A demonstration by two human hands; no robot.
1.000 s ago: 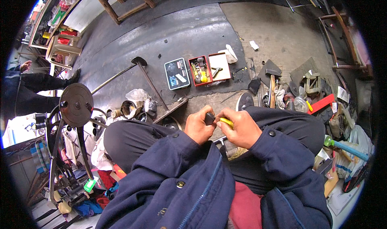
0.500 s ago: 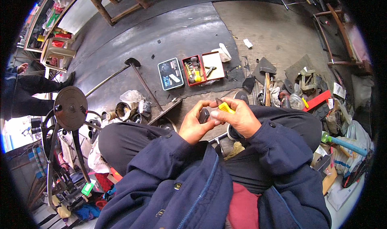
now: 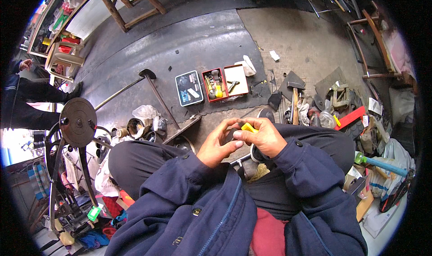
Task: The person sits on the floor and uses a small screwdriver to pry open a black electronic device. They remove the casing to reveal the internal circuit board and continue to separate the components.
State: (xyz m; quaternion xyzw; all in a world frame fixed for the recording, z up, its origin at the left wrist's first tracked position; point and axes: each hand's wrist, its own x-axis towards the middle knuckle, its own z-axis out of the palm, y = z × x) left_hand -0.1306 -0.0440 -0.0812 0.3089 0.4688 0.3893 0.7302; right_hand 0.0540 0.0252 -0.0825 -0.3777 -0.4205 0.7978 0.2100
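Above my lap, my left hand [image 3: 219, 144] is curled around a small dark piece that is mostly hidden behind the fingers. Close against it, my right hand [image 3: 266, 140] grips a small yellow object [image 3: 249, 128] between thumb and fingers. Its exact kind I cannot make out. The fingertips of both hands nearly meet over the dark piece.
Beyond my knees lie an open red box [image 3: 212, 94] of small tools and a blue-rimmed tin [image 3: 200, 75]. A hammer [image 3: 295, 104] stands among clutter at right. On the left is a machine's round metal wheel [image 3: 77, 122]. Someone in dark trousers [image 3: 36, 91] stands at far left.
My left fingers have closed further over the dark piece, which showed more before. The yellow object has tilted and its dark tip shows less. My view has shifted slightly.
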